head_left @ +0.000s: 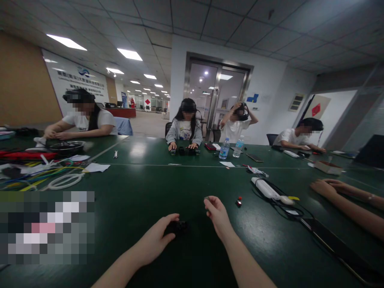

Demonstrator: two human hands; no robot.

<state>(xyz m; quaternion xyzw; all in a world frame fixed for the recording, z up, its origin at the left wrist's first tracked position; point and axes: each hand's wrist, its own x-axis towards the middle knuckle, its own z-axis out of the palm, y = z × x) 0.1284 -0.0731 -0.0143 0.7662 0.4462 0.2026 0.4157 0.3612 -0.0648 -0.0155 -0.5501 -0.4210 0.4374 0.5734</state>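
Note:
My left hand (pixel 157 239) rests at the near middle of the dark green table, its thumb and fingers curved around the left side of a small black object (pixel 181 227). The object is dark against the table, so its kind is hard to make out. To the right, my right hand (pixel 217 216) is raised a little with thumb and index finger pinched together. A tiny thing shows at the pinching fingertips, too small to name. Further right, a small red and silver piece (pixel 239 201) stands on the table, apart from both hands.
A white power strip (pixel 265 189) with black cables and a dark phone-like slab (pixel 336 244) lie right. Another person's forearms (pixel 351 196) rest beyond. Cables and a coiled white cord (pixel 66 181) lie left. Two water bottles (pixel 224 149) stand across the table, where several people sit.

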